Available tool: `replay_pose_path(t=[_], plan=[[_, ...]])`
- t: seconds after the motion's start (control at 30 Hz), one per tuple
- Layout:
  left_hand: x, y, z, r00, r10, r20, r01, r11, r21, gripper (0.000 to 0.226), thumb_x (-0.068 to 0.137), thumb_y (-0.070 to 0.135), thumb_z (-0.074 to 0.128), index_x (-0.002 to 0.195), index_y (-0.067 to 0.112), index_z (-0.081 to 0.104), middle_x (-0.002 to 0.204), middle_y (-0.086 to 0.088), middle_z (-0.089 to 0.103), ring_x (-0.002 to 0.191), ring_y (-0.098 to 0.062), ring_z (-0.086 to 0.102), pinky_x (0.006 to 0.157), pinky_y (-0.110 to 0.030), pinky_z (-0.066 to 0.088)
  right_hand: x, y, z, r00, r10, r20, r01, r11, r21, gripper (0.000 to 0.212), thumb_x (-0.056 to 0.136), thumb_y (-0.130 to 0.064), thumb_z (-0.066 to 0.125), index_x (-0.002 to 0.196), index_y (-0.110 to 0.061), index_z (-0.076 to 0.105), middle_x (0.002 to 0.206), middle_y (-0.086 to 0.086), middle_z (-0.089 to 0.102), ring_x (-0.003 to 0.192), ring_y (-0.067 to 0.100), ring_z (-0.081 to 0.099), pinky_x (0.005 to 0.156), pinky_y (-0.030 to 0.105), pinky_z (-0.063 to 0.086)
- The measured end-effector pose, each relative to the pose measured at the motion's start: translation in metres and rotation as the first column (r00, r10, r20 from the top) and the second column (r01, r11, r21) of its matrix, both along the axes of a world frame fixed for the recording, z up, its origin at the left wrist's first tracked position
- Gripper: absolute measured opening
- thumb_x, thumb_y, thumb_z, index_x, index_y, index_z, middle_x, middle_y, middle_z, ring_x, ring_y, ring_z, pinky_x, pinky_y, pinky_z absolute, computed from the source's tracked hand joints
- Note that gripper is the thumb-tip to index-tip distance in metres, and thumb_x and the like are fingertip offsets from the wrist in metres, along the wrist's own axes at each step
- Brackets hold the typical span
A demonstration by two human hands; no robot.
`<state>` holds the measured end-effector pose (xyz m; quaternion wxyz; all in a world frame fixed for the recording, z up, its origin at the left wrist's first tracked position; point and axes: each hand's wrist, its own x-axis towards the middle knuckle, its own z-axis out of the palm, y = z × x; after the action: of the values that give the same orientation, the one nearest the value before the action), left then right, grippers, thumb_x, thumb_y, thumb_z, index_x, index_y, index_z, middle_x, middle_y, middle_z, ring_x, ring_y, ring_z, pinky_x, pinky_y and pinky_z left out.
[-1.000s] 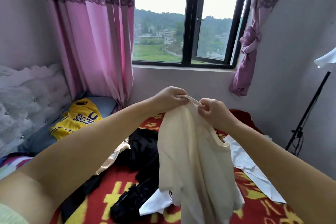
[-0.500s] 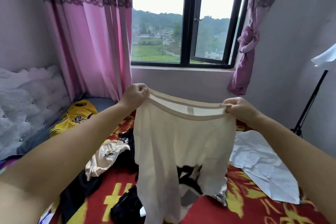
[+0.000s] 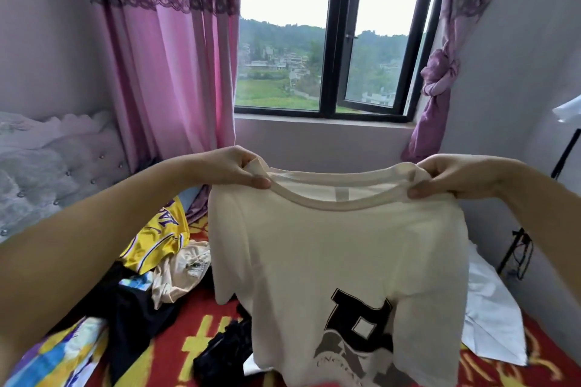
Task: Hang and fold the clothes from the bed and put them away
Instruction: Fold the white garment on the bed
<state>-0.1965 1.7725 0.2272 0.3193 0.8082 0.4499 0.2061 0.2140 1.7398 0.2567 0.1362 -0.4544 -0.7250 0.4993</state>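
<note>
Red patterned bedding (image 3: pixel 201 352) fills the near ground of a small bedroom, strewn with unsorted clothes. Above it, a cream T-shirt (image 3: pixel 345 254) with a black-and-grey print hangs full-width, pinched at each shoulder: the left hand (image 3: pixel 234 168) nips the collar's left end between thumb and curled fingers, and the right hand (image 3: pixel 446 177) does the same at the other end. A second ago the two hands met at one bunched point and the shirt dangled as a narrow twist; now they are drawn well apart and the front faces the wearer, flat and readable. That likely means this garment is ready either for a hanger or for laying down to fold. Below the left hand lie a yellow jersey (image 3: pixel 157 236), a beige top (image 3: pixel 179 273) and black garments (image 3: pixel 138 311); below the right hand, a white sheet of cloth (image 3: pixel 490 314). Beyond both hands stand pink curtains (image 3: pixel 163 72) and the window (image 3: pixel 333 41).
</note>
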Motion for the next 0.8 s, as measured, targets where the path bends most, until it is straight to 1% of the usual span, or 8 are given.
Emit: replay_pose_path(t=[0.13,0.23,0.33,0.5,0.6,0.67,0.73,0.8], plan=[[-0.003,0.007,-0.008,0.992,0.116,0.051,-0.116,0.993,-0.014,0.010,0.086,0.027,0.069,0.080,0.021,0.074,0.079,0.003,0.072,0.075,-0.013,0.066,0.066,-0.025,0.053,-0.010,0.008,-0.027,0.910,-0.400,-0.106,0.413,0.869,0.271,0.031,0.083,-0.044,0.061,0.085,-0.015,0.072,0.068,-0.003,0.066,0.055,0.005,0.060,0.049,0.020,0.049],[0.013,0.003,-0.011,0.909,0.268,0.319,-0.242,0.963,-0.119,0.026,0.092,0.032,0.060,0.093,0.007,0.068,0.086,-0.006,0.068,0.074,-0.017,0.063,0.074,-0.034,0.054,-0.028,0.020,-0.048,0.807,-0.546,-0.224,0.586,0.692,0.422,0.039,0.096,-0.038,0.052,0.101,-0.003,0.068,0.080,0.005,0.066,0.070,0.017,0.060,0.067,0.031,0.048],[0.049,-0.006,-0.009,0.837,0.368,0.405,-0.264,0.920,-0.290,0.019,0.097,0.019,0.054,0.094,0.003,0.063,0.084,-0.010,0.066,0.068,-0.019,0.064,0.073,-0.035,0.056,-0.061,0.023,-0.048,0.771,-0.592,-0.236,0.624,0.626,0.467,0.040,0.100,-0.027,0.047,0.095,0.009,0.064,0.077,0.010,0.058,0.071,0.021,0.052,0.064,0.032,0.039],[0.121,-0.035,0.001,0.785,0.322,0.529,-0.087,0.903,-0.421,0.019,0.095,0.005,0.048,0.079,0.013,0.048,0.060,-0.004,0.050,0.046,-0.012,0.052,0.044,-0.023,0.047,-0.140,0.001,-0.042,0.877,-0.356,-0.324,0.473,0.761,0.444,0.038,0.101,-0.029,0.043,0.075,-0.014,0.066,0.074,0.005,0.064,0.069,0.018,0.056,0.064,0.035,0.044],[0.123,-0.044,0.014,0.739,0.288,0.609,0.003,0.902,-0.431,0.016,0.095,0.003,0.047,0.081,0.007,0.053,0.065,-0.009,0.060,0.052,-0.017,0.061,0.053,-0.029,0.056,-0.149,-0.011,-0.034,0.941,-0.185,-0.284,0.295,0.858,0.421,0.038,0.094,-0.054,0.044,0.103,-0.026,0.068,0.104,-0.004,0.072,0.096,0.009,0.066,0.087,0.026,0.051],[0.113,-0.046,0.023,0.722,0.243,0.647,0.113,0.882,-0.457,0.017,0.090,-0.003,0.042,0.090,0.000,0.058,0.081,-0.016,0.067,0.065,-0.021,0.067,0.071,-0.036,0.061,-0.138,-0.014,-0.034,0.963,-0.078,-0.256,0.175,0.908,0.381,0.028,0.090,-0.048,0.056,0.114,-0.033,0.060,0.114,-0.007,0.069,0.105,0.008,0.065,0.091,0.027,0.052],[0.110,-0.045,0.025,0.830,0.169,0.532,0.001,0.952,-0.305,0.020,0.089,-0.003,0.044,0.095,0.002,0.062,0.092,-0.016,0.070,0.080,-0.023,0.069,0.085,-0.041,0.057,-0.131,-0.014,-0.037,0.971,-0.073,-0.227,0.157,0.914,0.375,0.034,0.095,-0.017,0.057,0.125,-0.032,0.052,0.110,-0.003,0.066,0.096,0.013,0.066,0.075,0.033,0.058],[0.108,-0.041,0.023,0.958,0.158,0.238,-0.212,0.951,0.225,0.018,0.089,0.007,0.056,0.107,0.009,0.061,0.105,-0.010,0.066,0.098,-0.023,0.064,0.093,-0.043,0.052,-0.129,-0.013,-0.037,0.965,-0.096,-0.243,0.186,0.905,0.384,0.043,0.095,0.001,0.043,0.127,-0.027,0.050,0.094,0.000,0.062,0.077,0.012,0.064,0.062,0.032,0.055]])
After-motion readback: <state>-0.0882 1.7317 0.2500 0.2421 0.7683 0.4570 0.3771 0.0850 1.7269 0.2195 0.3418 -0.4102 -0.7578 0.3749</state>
